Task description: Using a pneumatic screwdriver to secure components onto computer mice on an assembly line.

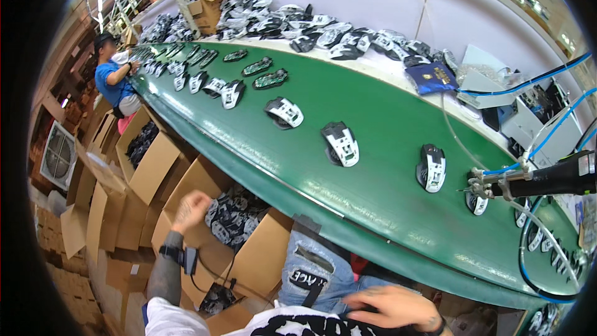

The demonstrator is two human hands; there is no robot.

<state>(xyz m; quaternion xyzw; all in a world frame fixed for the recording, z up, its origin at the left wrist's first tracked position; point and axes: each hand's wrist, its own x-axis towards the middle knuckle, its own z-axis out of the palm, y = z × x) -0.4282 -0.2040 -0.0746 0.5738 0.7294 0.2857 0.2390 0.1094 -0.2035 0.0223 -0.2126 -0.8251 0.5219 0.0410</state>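
The left hand [191, 209] is hovering over the cardboard box [268, 252], fingers curling inward; whether they are gripping anything cannot be determined. Black-and-grey parts [231, 219] are lying just right of it, in the box. The right hand [393, 307] is hanging near the jeans [336, 285], fingers loosely extending. Beyond it, a white-and-black computer-mouse shell [432, 168] is lying on the conveyor belt [379, 202].

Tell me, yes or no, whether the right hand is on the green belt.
No, the right hand is down beside the jeans, apart from the green belt.
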